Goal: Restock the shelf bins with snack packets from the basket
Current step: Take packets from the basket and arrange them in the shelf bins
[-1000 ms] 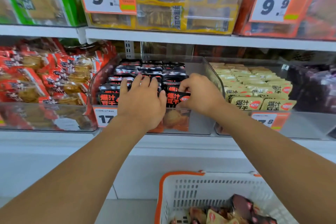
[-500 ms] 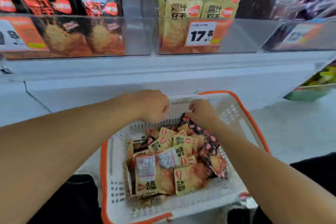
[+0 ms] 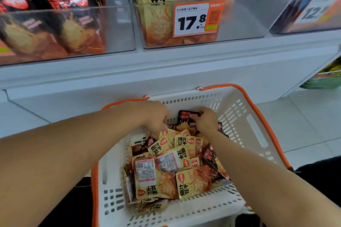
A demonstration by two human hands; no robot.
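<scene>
Hands are both down in the white slotted plastic basket with the orange rim [image 3: 256, 131], which sits on the floor just below the white shelf front [image 3: 166, 72]. The right hand [image 3: 205, 120] has its fingers curled over the top edge of a black snack packet with red lettering [image 3: 184, 119], pinching it at the far end of the basket so that it stands tilted up from the heap. The left hand [image 3: 156, 116] is just beside it, fingers bent down into the pile of yellow snack packets [image 3: 175, 167]; whether it has hold of one I cannot tell, as the fingertips are hidden. A few more black packets lie mixed in along the right edge of the heap.

Above, on the shelf, stands a clear plastic bin of black packets [image 3: 114, 29] at the left, with bare space on its right side. Next to it is a clear plastic bin of yellow packets [image 3: 245, 18], upright in rows behind an orange-and-white price tag reading 17.8 [image 3: 195, 19]. A third clear bin [image 3: 306, 14] shows at the far right, its tag blurred.
</scene>
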